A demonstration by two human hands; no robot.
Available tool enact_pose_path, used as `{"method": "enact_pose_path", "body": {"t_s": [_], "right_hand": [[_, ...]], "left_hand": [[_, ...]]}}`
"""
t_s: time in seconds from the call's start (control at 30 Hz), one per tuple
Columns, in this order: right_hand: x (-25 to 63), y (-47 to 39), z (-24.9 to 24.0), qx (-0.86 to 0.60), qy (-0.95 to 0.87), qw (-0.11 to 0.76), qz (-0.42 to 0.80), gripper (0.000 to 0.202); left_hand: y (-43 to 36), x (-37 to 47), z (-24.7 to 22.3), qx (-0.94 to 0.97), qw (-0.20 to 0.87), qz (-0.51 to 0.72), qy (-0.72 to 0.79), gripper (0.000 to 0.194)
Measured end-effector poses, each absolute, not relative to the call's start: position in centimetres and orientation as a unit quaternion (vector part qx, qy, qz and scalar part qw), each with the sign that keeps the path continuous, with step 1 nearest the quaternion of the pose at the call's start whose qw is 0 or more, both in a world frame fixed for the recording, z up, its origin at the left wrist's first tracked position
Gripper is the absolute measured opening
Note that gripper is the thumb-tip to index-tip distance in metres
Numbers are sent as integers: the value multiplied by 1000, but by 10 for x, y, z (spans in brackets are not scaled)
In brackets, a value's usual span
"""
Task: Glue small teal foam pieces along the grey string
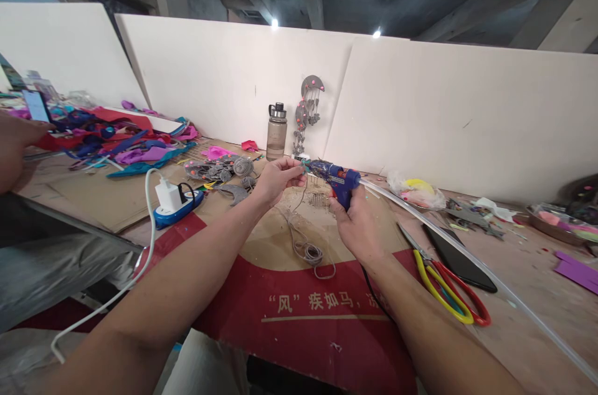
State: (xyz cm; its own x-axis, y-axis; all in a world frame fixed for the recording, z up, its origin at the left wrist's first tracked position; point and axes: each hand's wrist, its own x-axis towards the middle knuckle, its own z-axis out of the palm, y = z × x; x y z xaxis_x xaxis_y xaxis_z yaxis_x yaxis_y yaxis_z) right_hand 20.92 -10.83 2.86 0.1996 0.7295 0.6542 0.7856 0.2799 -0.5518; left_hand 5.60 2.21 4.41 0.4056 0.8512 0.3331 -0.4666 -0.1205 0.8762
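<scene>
My right hand point(357, 227) grips a blue hot glue gun point(343, 182), its nozzle pointing left. A long clear glue stick point(434, 230) trails from its back end toward the lower right. My left hand point(280, 180) is closed in a pinch right at the nozzle tip. From its fingertips a thin grey cord point(295, 230) hangs down to a loose coil on the cardboard. Whatever else the fingertips may hold is too small to make out. The red and tan cardboard sheet point(322, 336) lies under both hands.
Scissors point(443, 283) and a black phone point(460, 258) lie at right. A bottle point(276, 133) and a grey hanging ornament point(308, 108) stand behind. A blue power strip point(180, 209), grey felt pieces point(215, 169) and coloured fabric scraps point(140, 146) lie left, near another person's hand point(14, 149).
</scene>
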Motion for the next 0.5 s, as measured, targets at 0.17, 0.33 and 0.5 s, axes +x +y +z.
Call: {"method": "enact_pose_path", "body": {"t_s": [0.17,0.33,0.5], "right_hand": [[208,-110,32,-592,-631,501,-21,36],[210,-108,31,-588,-620,519,-18,38],[218,-104,32,-593,-563,573,54,30]], "left_hand": [[22,56,44,546,638,512,179,33],[24,55,43,544,644,506,181,35],[28,53,41,530,645,510,207,37]]}}
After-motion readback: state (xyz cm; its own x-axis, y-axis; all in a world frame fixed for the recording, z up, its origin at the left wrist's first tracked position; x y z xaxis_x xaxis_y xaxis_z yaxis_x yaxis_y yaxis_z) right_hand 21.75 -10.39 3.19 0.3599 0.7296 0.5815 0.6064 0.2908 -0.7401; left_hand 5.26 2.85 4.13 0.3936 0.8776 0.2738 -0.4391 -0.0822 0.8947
